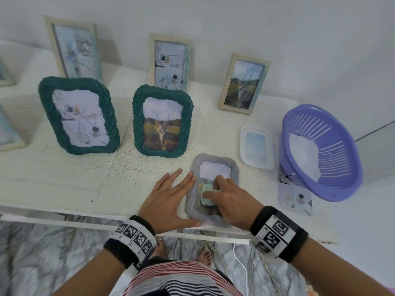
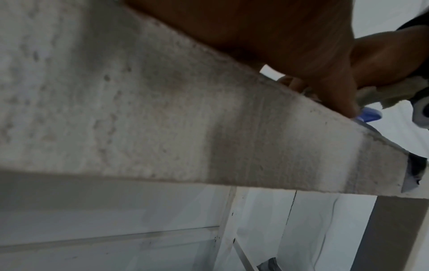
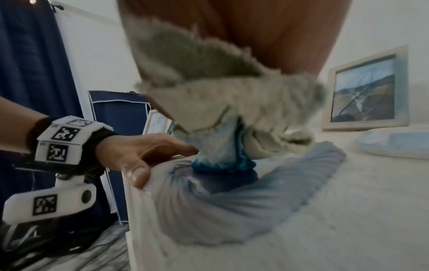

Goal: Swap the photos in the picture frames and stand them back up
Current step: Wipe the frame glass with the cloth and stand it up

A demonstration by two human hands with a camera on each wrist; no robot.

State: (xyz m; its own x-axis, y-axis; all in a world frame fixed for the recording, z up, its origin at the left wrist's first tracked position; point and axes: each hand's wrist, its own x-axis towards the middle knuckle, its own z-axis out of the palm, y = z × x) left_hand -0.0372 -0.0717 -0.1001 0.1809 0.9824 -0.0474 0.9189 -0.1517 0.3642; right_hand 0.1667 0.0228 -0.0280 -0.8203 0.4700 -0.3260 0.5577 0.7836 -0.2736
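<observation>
Head view: our left hand (image 1: 165,199) lies flat, steadying the grey frame (image 1: 213,186); right fingers (image 1: 218,184) grip a cloth (image 1: 207,194). We should wipe gently.

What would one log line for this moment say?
left hand: flat, steadying grey frame | right hand: rubbing cloth on frame | frame: lying flat at shelf edge

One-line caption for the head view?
Left hand steadies a flat grey frame while the right hand wipes it with a cloth.
</observation>
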